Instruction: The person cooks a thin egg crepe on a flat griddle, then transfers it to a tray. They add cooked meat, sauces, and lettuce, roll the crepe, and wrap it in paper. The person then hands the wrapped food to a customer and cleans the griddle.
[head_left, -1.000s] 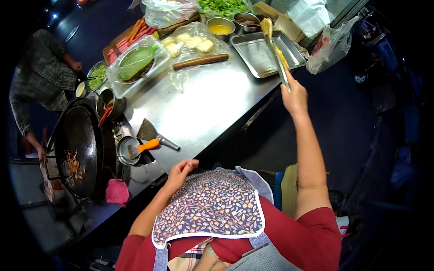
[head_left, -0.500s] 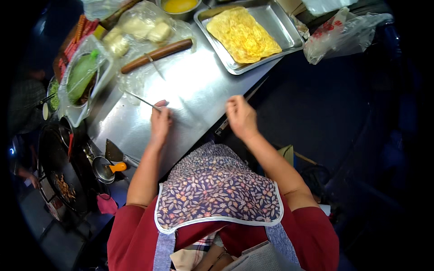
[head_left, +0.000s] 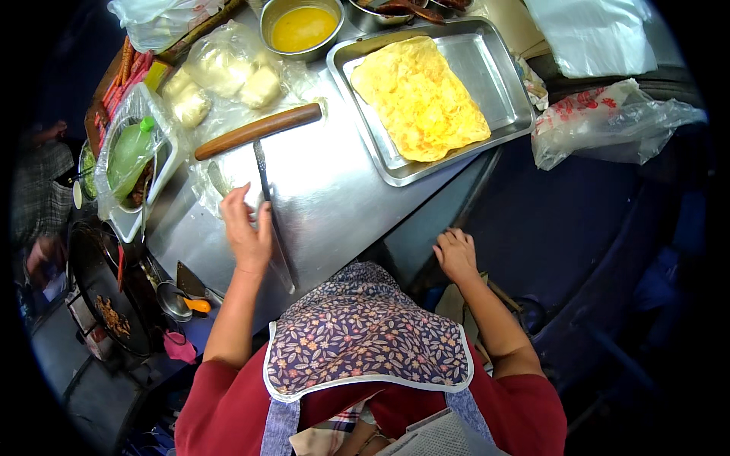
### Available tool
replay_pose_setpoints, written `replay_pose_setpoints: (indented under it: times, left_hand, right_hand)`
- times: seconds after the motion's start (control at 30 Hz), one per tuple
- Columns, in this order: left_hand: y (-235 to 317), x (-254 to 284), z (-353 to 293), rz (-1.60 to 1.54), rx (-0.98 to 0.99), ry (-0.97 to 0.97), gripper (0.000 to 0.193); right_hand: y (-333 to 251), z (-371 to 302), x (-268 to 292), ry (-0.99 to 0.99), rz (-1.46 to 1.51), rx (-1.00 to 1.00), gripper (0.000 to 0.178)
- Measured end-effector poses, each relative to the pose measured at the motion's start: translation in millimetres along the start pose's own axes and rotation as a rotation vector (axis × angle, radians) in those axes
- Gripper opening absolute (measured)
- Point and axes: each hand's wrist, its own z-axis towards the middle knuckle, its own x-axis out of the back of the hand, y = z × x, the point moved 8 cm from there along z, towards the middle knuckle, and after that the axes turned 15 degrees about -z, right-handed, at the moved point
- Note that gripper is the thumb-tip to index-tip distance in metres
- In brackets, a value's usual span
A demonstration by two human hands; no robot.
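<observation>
My left hand [head_left: 245, 232] rests on the steel counter [head_left: 334, 205] and grips a long thin metal spatula [head_left: 271, 213] that lies across the counter toward me. My right hand [head_left: 455, 254] holds nothing and rests at the counter's near edge, fingers slightly apart. A wooden rolling pin [head_left: 258, 131] lies just beyond the spatula's far end. A steel tray [head_left: 498, 91] at the back right holds a flat yellow fried sheet [head_left: 420, 99].
A steel bowl of yellow batter [head_left: 303, 29] stands at the back. Bagged dough pieces [head_left: 228, 72] lie next to it. A white tub with a green bottle [head_left: 129, 156] stands left. A dark wok [head_left: 106, 304], ladle and scraper sit lower left. Another person [head_left: 38, 205] stands far left.
The view has drawn closer to the counter. My left hand has taken hold of the spatula lying there, and my right hand has dropped back from the counter top to its near edge.
</observation>
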Motion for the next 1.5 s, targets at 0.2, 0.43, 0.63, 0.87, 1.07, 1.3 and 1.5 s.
replay_pose_setpoints:
  times: [0.2, 0.43, 0.63, 0.87, 1.07, 1.3, 1.5]
  left_hand:
    - [94, -109, 24, -0.2, -0.342, -0.319, 0.024]
    - [136, -226, 37, -0.016, -0.365, -0.532, 0.053]
    - [116, -232, 40, 0.371, -0.354, -0.407, 0.073]
    - [116, -224, 32, 0.253, -0.201, -0.212, 0.081]
    - [114, -217, 22, 0.246, -0.031, -0.102, 0.089]
    - [125, -210, 28, 0.372, 0.039, 0.087, 0.105]
    - [123, -218, 23, 0.407, 0.09, 0.054, 0.123]
  right_hand:
    - [77, -1, 51, 0.053, 0.34, -0.362, 0.019]
    - [91, 180, 216, 0.519, 0.535, -0.146, 0.046]
    - [75, 349, 257, 0.543, 0.386, 0.083, 0.069]
    - [32, 361, 340, 0.79, 0.193, 0.523, 0.023]
    - [65, 297, 361, 0.563, 0.911, 0.596, 0.01]
    - [27, 171, 230, 0.658, 0.293, 0.996, 0.022]
    - [84, 212, 181, 0.079, 1.01, 0.452, 0.016]
